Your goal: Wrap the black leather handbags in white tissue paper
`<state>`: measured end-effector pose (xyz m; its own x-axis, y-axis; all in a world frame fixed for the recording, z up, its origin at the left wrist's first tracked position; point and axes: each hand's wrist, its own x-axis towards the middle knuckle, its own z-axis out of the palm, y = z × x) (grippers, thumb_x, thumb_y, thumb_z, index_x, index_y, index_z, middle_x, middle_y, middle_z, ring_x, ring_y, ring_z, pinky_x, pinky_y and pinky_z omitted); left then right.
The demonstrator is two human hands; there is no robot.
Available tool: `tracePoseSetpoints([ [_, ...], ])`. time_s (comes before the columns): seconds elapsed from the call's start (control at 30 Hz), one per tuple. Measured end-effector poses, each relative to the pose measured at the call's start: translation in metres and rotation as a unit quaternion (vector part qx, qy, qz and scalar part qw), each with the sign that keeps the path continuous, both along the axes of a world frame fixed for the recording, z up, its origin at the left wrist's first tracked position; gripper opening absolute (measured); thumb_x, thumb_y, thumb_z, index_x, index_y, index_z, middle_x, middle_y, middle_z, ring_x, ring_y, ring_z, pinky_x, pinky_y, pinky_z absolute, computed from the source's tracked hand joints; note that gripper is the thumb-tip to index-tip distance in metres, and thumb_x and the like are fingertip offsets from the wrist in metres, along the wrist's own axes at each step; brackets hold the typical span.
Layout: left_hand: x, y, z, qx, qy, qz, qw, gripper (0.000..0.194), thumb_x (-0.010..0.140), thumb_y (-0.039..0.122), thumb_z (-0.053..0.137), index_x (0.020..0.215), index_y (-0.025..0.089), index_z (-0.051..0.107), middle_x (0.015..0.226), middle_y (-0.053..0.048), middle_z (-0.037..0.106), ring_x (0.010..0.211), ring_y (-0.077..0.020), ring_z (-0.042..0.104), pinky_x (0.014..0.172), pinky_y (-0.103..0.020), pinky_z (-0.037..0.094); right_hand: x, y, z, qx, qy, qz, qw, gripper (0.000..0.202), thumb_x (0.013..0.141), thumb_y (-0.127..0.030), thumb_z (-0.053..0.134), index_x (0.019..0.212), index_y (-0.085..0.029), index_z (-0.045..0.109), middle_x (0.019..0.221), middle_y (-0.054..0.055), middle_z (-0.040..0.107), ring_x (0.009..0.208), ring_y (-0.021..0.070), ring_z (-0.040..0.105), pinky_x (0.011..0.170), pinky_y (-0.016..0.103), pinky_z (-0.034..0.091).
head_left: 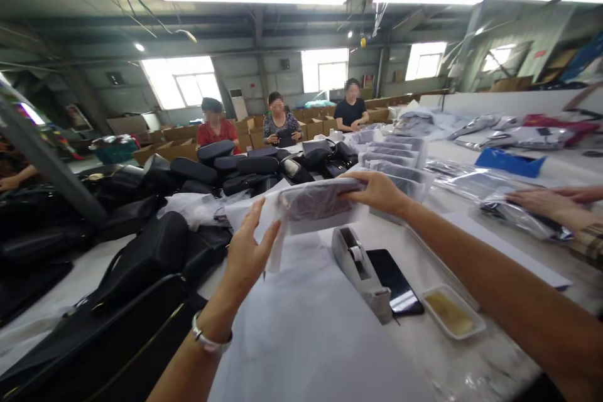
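Note:
A dark item wrapped in thin white paper (320,204) is held up over the table. My right hand (379,191) is closed on its right end, with the thumb underneath and the fingers on top. At its left end is my left hand (249,251), fingers and thumb spread, a bracelet on the wrist; no grip on the wrapped bundle shows. Large white paper sheets (306,333) lie below. Just right of them stand a tape dispenser (360,273) with a white roll and a black phone (393,279).
Black bags (141,264) are heaped on the left and across the back. Several wrapped bundles (393,157) stand in a row behind my right hand. A small tray (452,311) sits near my right forearm. A co-worker's hands (546,201) touch clear plastic at the right.

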<state>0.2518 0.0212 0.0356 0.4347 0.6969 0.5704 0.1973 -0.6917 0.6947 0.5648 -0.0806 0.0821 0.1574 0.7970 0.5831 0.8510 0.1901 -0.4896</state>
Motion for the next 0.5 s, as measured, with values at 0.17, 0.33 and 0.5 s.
tracePoseSetpoints([
  [0.17, 0.019, -0.025, 0.002, 0.012, -0.021, -0.042, 0.999, 0.055, 0.093, 0.041, 0.058, 0.145, 0.030, 0.044, 0.151, -0.005, 0.047, 0.138, -0.0246, 0.045, 0.110, -0.041, 0.044, 0.081, -0.025, -0.010, -0.018, -0.026, -0.211, 0.977, 0.050, 0.071, -0.052, 0.077, 0.112, -0.023, 0.074, 0.101, 0.003, 0.076, 0.097, 0.0276, 0.069, 0.087, 0.036, 0.053],
  [0.33, 0.022, -0.044, -0.032, -0.009, 0.054, -0.056, 0.997, 0.045, 0.094, 0.040, 0.055, 0.138, 0.029, 0.053, 0.150, -0.007, 0.049, 0.140, -0.0248, 0.043, 0.111, -0.045, 0.044, 0.127, -0.034, -0.063, -0.130, -0.004, -0.312, 0.941, 0.041, 0.072, -0.044, 0.076, 0.103, -0.018, 0.075, 0.088, 0.007, 0.076, 0.085, 0.0290, 0.070, 0.074, 0.036, 0.054],
  [0.5, 0.014, -0.051, -0.062, 0.017, 0.115, -0.040, 0.992, 0.040, 0.094, 0.037, 0.054, 0.134, 0.031, 0.058, 0.149, -0.006, 0.051, 0.135, -0.0256, 0.050, 0.108, -0.046, 0.047, 0.104, -0.043, -0.089, -0.091, -0.037, -0.345, 0.933, 0.059, 0.085, -0.028, 0.062, 0.141, -0.012, 0.051, 0.142, 0.022, 0.053, 0.128, 0.0392, 0.050, 0.100, 0.053, 0.041],
])
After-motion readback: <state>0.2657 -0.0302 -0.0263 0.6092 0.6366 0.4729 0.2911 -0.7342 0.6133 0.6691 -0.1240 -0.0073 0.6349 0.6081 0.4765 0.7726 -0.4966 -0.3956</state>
